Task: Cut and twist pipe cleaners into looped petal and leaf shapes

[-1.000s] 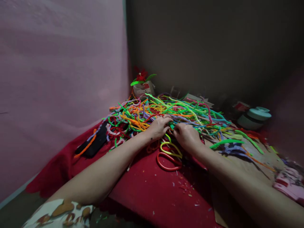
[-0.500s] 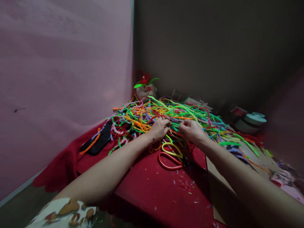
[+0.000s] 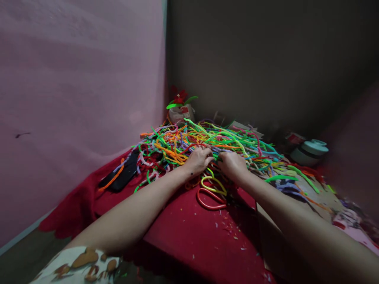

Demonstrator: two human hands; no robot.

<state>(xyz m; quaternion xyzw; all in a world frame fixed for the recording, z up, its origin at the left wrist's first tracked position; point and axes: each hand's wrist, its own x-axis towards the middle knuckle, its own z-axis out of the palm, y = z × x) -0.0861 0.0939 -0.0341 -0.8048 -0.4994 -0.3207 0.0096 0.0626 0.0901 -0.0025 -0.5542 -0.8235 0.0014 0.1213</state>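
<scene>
A tangled heap of coloured pipe cleaners [image 3: 174,146] spreads over the red-covered table [image 3: 189,236]. At its front edge my left hand [image 3: 199,159] has its fingers curled and pinched together; what lies between them is too small to make out. Close beside it on the right, my right hand [image 3: 232,163] is closed, knuckles up, its fingertips near the left ones and their contents hidden. Just below both hands lie scissors with yellow and red loop handles [image 3: 211,199], their blades out of sight.
A dark phone-like object [image 3: 124,175] lies at the left under an orange pipe cleaner. Cardboard [image 3: 269,236] covers the right side. Behind stand a red flower with green leaves [image 3: 180,96] and, at right, a pale-lidded container [image 3: 310,152]. Small scraps dot the red cloth.
My right hand has moved left, closer to my left hand. My left hand stays almost in place, and the view has shifted slightly.
</scene>
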